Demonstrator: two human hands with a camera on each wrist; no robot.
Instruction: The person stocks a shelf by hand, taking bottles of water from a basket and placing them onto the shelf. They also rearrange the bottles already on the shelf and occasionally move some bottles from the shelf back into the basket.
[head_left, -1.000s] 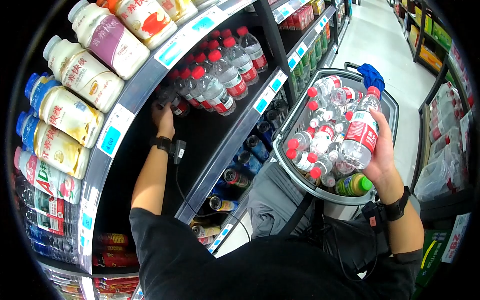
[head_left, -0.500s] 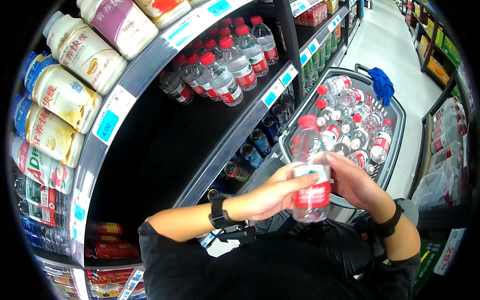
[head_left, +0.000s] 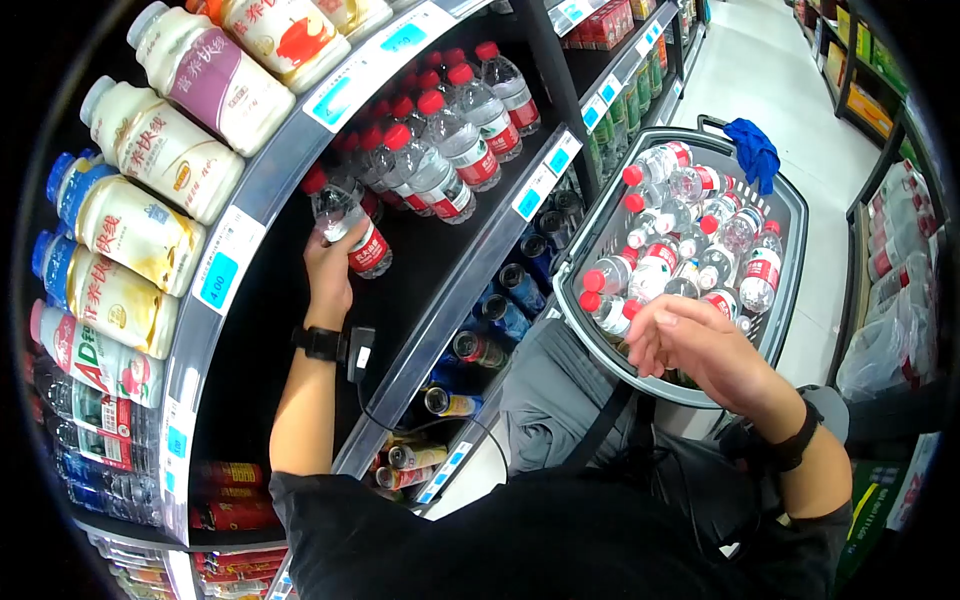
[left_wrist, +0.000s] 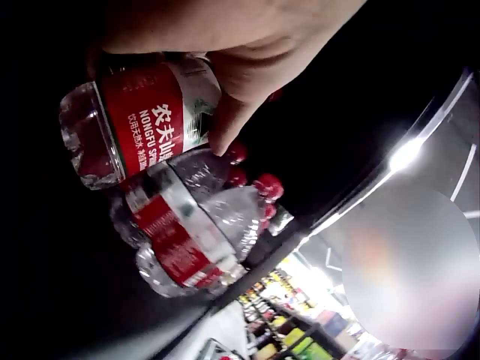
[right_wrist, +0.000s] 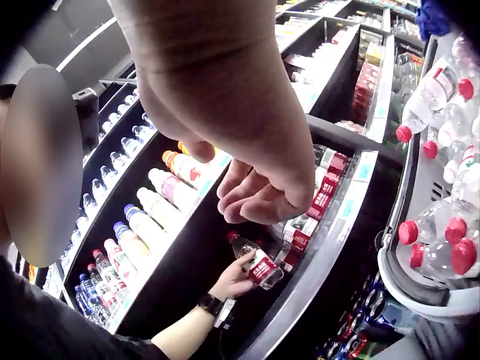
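Observation:
My left hand (head_left: 328, 275) grips a red-capped water bottle (head_left: 350, 225) on the dark shelf, left of a group of similar bottles (head_left: 440, 185). The left wrist view has the thumb and fingers of that hand (left_wrist: 240, 60) round the bottle's label (left_wrist: 154, 112). Over the near rim of the grey basket (head_left: 590, 345) hangs my right hand (head_left: 705, 355), empty, its fingers loosely bent. Many red-capped bottles (head_left: 760, 270) lie inside the basket. In the right wrist view the right hand (right_wrist: 247, 150) holds nothing.
Milky drink bottles (head_left: 160, 150) stand on the upper shelf at left. Cans (head_left: 450, 402) fill the lower shelf. A blue cloth (head_left: 750, 155) hangs on the basket's far corner. Across the aisle, a shelf holds wrapped packs (head_left: 885, 320).
The bottle held between both hands half a second ago is out of them. My left hand has gone back to the shelf and taken another bottle; my right hand is now empty by the basket.

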